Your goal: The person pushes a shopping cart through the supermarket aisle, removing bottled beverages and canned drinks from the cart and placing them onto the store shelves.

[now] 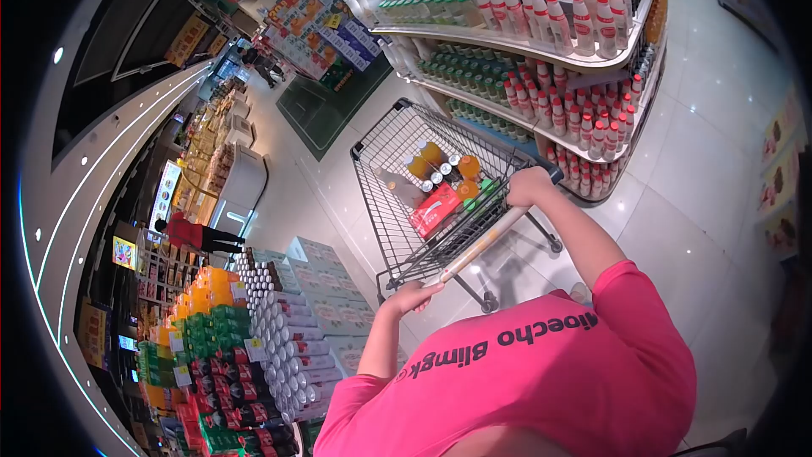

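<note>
In the head view, a shelf [541,52] full of red-capped bottles [582,25] stands close by the cart's [365,211] right side. On the left are piles of cans [296,364], soda packs [222,393] and pale boxes [315,275], and farther off a person in a red top [188,232]. The cart is in front of the pink shirt [541,372], with a red box [436,210] and orange bottles [468,167] inside. The left hand [414,296] has its fingers curled on one end of the bar [484,243]. The right hand [531,187] has its fingers wrapped over the other end.
</note>
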### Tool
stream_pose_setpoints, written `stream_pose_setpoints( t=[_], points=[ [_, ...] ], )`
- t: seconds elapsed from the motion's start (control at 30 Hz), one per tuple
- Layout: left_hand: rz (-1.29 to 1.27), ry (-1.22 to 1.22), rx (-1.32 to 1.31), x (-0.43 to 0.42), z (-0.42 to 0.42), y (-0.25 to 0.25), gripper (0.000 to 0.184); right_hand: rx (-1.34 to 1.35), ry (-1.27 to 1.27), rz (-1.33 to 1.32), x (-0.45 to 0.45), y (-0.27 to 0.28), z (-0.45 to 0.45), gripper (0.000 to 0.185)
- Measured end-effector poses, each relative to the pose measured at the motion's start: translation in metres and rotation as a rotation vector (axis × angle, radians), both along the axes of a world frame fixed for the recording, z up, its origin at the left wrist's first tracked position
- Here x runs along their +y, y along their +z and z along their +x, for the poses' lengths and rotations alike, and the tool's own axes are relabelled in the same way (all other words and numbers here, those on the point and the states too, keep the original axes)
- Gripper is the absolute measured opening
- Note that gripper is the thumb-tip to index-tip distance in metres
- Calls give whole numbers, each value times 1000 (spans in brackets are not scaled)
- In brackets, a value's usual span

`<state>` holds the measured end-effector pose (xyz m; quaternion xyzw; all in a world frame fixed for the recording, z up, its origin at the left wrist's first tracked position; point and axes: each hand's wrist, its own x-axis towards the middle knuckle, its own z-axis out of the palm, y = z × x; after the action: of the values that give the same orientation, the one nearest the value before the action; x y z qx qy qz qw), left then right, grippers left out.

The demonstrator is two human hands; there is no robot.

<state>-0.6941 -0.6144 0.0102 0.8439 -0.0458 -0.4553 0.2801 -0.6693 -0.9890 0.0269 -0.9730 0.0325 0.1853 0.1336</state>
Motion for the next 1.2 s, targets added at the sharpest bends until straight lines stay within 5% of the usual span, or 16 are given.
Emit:
stream_pose_setpoints(
  t=[0.57,1.2],
  points=[
    [-4,-170,-111,74,-97,-3,47,-10,-259,-48,87,5,-149,35],
    [131,-293,-178,133,-240,0,55,18,-222,5,142,4,-333,34]
  ],
)
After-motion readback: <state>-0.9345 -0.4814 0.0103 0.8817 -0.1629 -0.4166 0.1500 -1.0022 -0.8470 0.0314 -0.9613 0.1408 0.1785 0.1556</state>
